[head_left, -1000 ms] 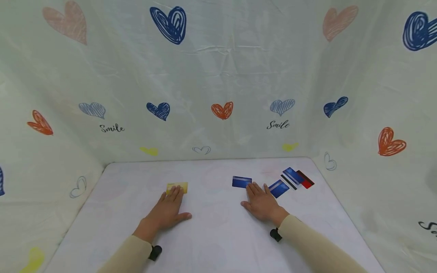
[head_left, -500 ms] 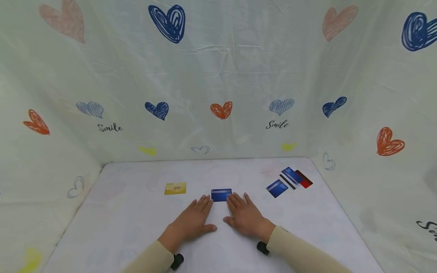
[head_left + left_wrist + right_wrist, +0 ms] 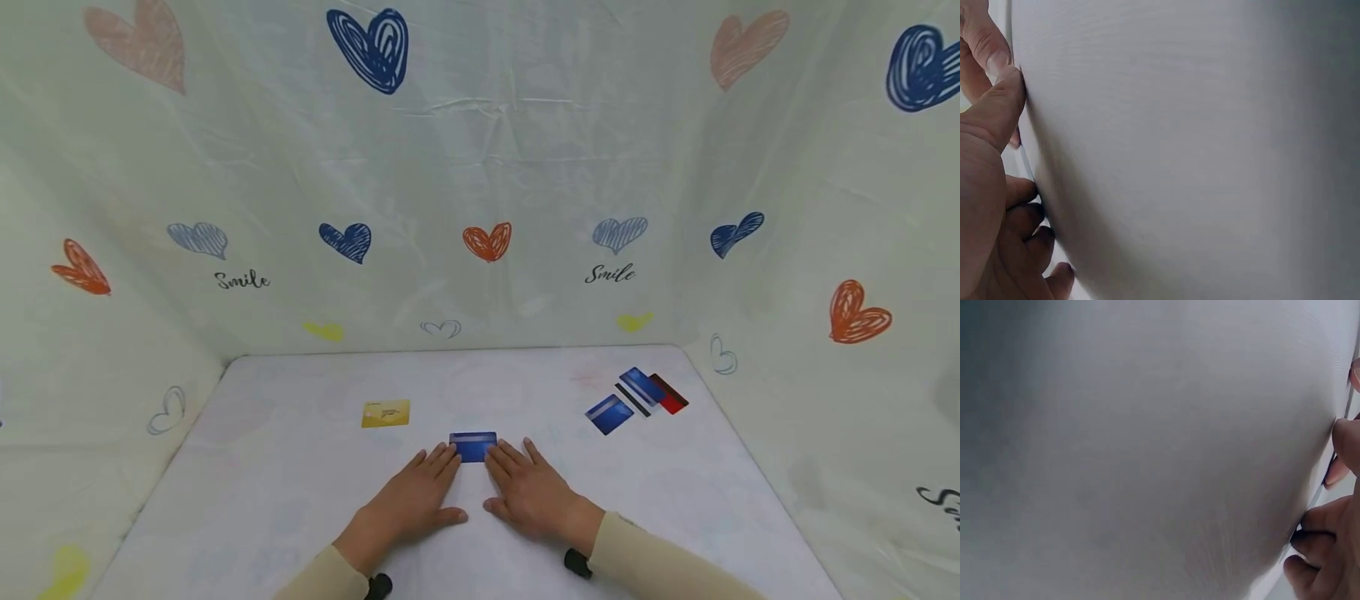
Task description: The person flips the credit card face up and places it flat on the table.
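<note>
A blue bank card with a pale stripe along its upper part lies flat on the white table, in the middle of the head view. My left hand lies palm down, its straight fingertips on the card's left edge. From the other side my right hand touches the right edge, fingers straight as well. Both thumbs point inward, with a gap between them. In the left wrist view the left hand shows at the left margin, fingertips on the table surface; the right hand sits likewise at the right margin of its wrist view.
A yellow card lies beyond and left of my hands. At the right back is a loose group: a blue card, a second blue card, a card with a dark stripe and a red card. A heart-printed curtain surrounds the table.
The blue card has slid left and toward me from near the right-hand group. My left hand has left the yellow card and moved right to the blue card's left edge; the right hand followed the card.
</note>
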Demonstrator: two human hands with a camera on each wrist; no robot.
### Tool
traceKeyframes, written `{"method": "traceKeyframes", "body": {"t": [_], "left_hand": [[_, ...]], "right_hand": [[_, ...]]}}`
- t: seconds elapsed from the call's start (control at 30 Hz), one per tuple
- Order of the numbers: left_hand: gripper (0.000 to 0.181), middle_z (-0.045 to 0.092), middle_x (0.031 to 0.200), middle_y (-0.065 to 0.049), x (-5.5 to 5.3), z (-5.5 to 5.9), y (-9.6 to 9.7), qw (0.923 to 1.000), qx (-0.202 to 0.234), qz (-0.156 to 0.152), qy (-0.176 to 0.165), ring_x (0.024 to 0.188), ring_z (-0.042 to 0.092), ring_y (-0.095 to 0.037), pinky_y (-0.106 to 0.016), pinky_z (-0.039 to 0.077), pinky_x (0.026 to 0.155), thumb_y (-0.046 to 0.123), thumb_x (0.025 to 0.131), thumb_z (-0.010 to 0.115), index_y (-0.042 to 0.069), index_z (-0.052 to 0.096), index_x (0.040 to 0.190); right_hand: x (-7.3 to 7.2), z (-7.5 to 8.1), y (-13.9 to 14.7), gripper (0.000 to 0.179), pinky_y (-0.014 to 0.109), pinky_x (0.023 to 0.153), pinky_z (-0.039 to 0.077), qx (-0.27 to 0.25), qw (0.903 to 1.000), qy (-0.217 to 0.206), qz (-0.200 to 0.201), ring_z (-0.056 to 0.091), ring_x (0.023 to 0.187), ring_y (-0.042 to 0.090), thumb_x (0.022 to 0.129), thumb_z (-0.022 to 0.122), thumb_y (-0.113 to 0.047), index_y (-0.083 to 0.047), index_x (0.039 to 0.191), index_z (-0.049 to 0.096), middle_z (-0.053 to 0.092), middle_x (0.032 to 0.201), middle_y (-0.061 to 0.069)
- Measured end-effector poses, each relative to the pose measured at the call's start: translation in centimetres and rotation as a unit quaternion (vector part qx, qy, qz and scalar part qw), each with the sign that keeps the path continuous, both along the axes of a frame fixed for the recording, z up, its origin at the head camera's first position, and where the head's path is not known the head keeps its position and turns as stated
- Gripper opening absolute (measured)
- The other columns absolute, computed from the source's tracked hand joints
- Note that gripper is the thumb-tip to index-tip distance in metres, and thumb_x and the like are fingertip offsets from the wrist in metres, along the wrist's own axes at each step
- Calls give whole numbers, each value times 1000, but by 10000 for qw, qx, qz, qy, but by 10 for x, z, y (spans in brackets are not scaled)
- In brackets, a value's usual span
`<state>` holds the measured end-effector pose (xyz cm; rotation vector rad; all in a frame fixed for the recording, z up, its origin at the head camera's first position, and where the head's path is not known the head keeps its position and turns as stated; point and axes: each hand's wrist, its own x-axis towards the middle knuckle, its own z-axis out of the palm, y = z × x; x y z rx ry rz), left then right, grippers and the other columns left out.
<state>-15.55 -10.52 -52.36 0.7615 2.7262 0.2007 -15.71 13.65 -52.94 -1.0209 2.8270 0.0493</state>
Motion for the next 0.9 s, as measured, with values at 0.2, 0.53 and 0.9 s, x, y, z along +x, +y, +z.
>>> {"method": "traceKeyframes", "body": {"t": [0.2,0.53,0.9], "left_hand": [[89,39,169,-11,1,-3,-5,9998,65,-70,175,158,34,-29,-52,30,127,68,97,61,6,44,160],[69,67,124,-11,-23,-5,-2,9814,474,846,1655,113,59,-30,-50,53,96,54,90,81,8,65,139],[73,62,122,-9,-34,-8,-4,9833,261,970,1519,110,52,-29,-52,48,96,62,87,79,11,65,138]], "right_hand": [[-7,2,4,63,62,125,29,-255,9992,281,121,42,153,27,108,51,-54,-12,155,53,52,160,4],[-39,-3,3,58,42,107,52,-634,9927,1024,-51,59,121,24,102,67,-48,-5,140,61,63,135,8],[-52,0,-1,63,43,100,52,-548,9958,724,-113,57,117,22,100,67,-56,-10,141,61,62,134,5]]}}
